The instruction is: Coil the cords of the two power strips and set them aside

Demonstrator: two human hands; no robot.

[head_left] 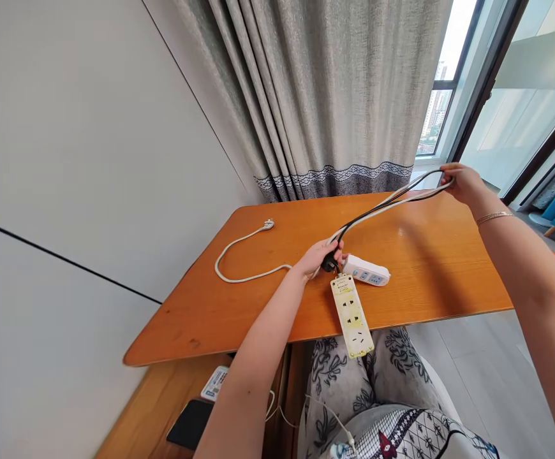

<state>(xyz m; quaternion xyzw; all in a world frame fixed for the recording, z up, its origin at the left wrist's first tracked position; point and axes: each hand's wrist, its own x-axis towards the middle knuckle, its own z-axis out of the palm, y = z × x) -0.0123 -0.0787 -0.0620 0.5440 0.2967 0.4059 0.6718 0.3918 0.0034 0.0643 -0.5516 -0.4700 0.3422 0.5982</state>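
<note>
My left hand is closed on a black plug and the near ends of a black cable and a white cable, just above the wooden table. A yellowed power strip hangs from that grip over the table's front edge. A second white power strip lies on the table right of my left hand. My right hand, raised at the far right, is closed on the looped far end of the same two cables, which stretch taut between my hands.
A white cord with a plug curves across the table's left part. A grey curtain hangs behind the table, a window at its right. Lower left, a dark phone and a small white device lie on a lower wooden surface.
</note>
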